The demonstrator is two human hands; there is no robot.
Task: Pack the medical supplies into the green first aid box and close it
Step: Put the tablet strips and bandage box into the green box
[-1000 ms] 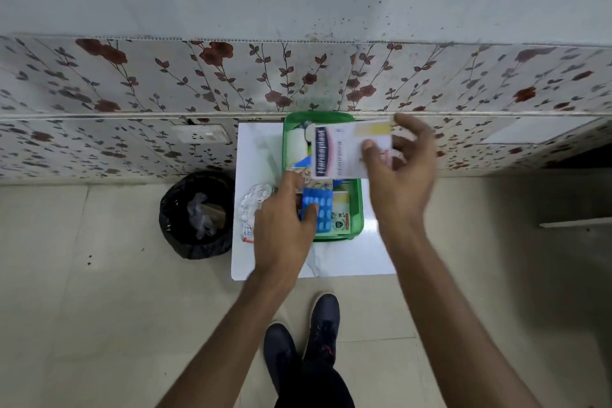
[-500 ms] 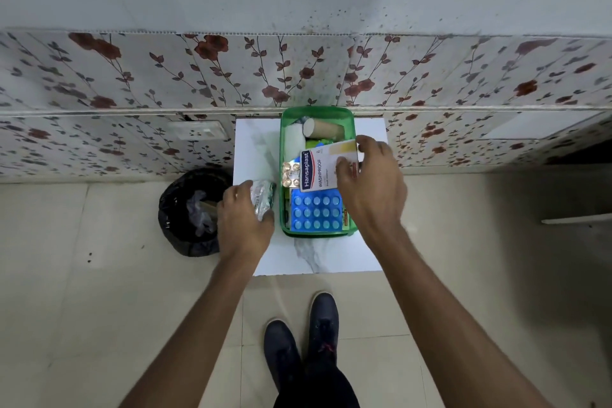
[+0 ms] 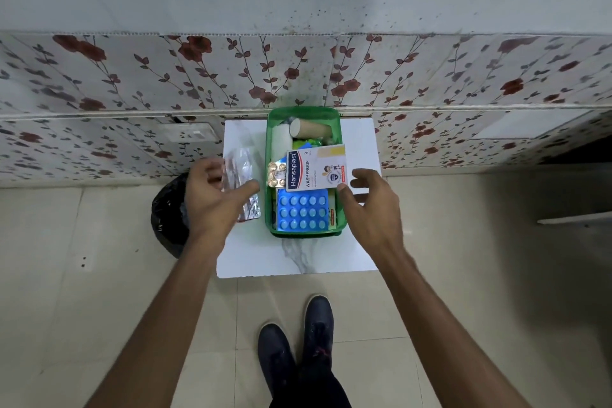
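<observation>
The green first aid box (image 3: 304, 234) stands lidless on a small white marble-patterned table (image 3: 291, 258). Inside lie a Hansaplast plaster box (image 3: 314, 169), a blue blister pack (image 3: 303, 214), a gold tablet strip (image 3: 276, 172), a white bandage roll (image 3: 281, 149) and a brown roll (image 3: 313, 129). My left hand (image 3: 212, 202) is left of the box, with thumb and fingers closed on a silver foil blister pack (image 3: 240, 166) just above the table. My right hand (image 3: 371, 205) hovers at the box's right rim with fingers spread and holding nothing, one fingertip near the plaster box's corner.
A black bin with a bag (image 3: 167, 215) sits on the floor left of the table. A floral-papered wall with a socket (image 3: 192, 136) rises directly behind. My dark shoes (image 3: 298, 341) stand on the tiled floor in front of the table.
My right hand lowered the plaster box into the green box and let go, drawing back to the right. My left hand moved from the box to the silver foil pack and took hold of it.
</observation>
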